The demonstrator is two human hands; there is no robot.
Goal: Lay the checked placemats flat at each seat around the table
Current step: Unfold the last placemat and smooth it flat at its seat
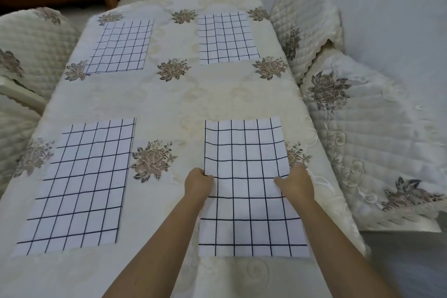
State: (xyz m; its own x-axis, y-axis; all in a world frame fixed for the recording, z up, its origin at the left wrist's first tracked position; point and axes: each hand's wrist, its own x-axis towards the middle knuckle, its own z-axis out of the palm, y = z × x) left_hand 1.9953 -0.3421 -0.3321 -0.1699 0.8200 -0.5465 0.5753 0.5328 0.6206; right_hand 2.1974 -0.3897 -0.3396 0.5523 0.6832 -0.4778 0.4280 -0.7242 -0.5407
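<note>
Both our hands, left hand (198, 182) and right hand (296, 182), pinch the near-right placemat's (249, 152) side edges, right of the centre flower (152, 159). Tugging unevenly could skew it or ruck the tablecloth (193, 99).

Four checked placemats (119, 47) on one covered table (217, 99), two in the upper half of the frame, two in the lower; nine flower motifs (173, 69) on its cloth; two hands at lower centre, left hand (198, 184) and right hand (296, 184); two covered chairs (362, 133) at right, at least one at left.
</note>
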